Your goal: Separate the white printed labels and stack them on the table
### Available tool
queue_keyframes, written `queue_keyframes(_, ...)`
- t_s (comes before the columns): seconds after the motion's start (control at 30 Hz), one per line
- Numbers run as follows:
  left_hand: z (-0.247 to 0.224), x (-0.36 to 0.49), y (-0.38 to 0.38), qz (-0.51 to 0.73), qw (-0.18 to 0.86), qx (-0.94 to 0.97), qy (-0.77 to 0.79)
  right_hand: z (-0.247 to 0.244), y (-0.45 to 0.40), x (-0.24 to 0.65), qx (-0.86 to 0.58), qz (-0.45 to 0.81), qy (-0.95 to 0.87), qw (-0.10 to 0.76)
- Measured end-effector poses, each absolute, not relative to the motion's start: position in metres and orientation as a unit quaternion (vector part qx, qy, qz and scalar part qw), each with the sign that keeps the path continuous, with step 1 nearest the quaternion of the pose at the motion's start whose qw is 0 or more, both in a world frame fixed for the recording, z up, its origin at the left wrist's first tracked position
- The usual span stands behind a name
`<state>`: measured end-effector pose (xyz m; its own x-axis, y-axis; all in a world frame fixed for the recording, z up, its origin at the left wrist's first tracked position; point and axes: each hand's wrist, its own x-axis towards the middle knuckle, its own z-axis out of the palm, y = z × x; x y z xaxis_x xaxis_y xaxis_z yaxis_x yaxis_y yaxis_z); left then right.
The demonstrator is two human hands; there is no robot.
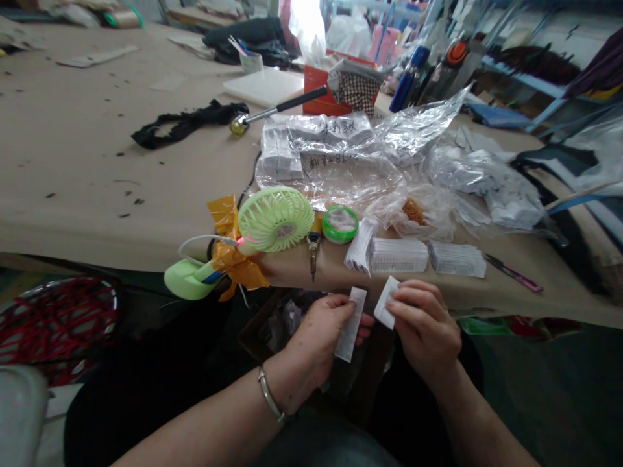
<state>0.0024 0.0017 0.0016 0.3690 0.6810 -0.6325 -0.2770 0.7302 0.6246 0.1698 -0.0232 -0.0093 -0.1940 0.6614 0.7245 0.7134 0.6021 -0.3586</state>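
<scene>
My left hand (324, 331) pinches a long white label strip (351, 327) between thumb and fingers, just off the table's front edge. To its right, my right hand (426, 318) grips a shorter white label (386, 303) by its side. A small gap separates the two pieces. Beyond my hands, at the edge, stand rows of printed white labels: a fanned bundle (361, 246), a middle stack (399, 255) and a right stack (457, 259). Below my hands is an open box (260, 337) with white scraps in it, partly hidden by my left arm.
A green fan (276, 219) is taped to the table edge. Near it lie a soldering iron (313, 250) and a green round tub (340, 224). A pink cutter (513, 272) rests at the right. Plastic bags of labels (335, 168) lie behind, with a red box (316, 87) farther back.
</scene>
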Motion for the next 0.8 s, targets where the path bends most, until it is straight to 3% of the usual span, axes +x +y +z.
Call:
queue_keyframes(0.2, 0.008, 0.004, -0.004, 0.321, 0.849, 0.132, 0.398, -0.019, -0.041, 0.143, -0.355, 0.021, -0.837, 0.416)
queue_keyframes(0.57, 0.008, 0.001, -0.008, 0.300, 0.862, 0.148, 0.381, -0.016, -0.041, 0.151, -0.351, 0.045, -0.852, 0.385)
queue_keyframes(0.67, 0.007, 0.000, -0.007, 0.272, 0.841, 0.165, 0.437, -0.016, -0.039, 0.176, -0.416, 0.008, -0.828, 0.376)
queue_keyframes(0.8, 0.007, -0.001, -0.005, 0.245, 0.814, 0.182, 0.494, -0.023, -0.029, 0.229, -0.604, -0.157, -0.712, 0.321)
